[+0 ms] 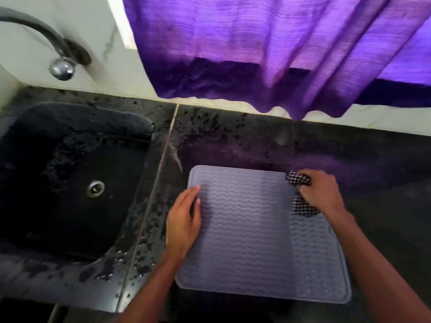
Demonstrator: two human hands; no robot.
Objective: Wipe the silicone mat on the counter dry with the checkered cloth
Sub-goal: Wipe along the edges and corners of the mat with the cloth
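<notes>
A grey silicone mat [251,231] with wavy ridges lies flat on the dark counter [384,183]. My left hand [184,220] rests on the mat's left edge with straight fingers, pressing it down. My right hand [320,192] grips the bunched black-and-white checkered cloth [300,199] at the mat's far right corner, the cloth touching the mat. A strip along the mat's right side glistens with water droplets; the rest looks matte.
A black sink [70,178] with a metal drain [95,188] sits left of the mat. A chrome tap [61,66] is on the wall above it. A purple curtain [279,50] hangs over the counter's back edge. Water spots dot the counter near the sink.
</notes>
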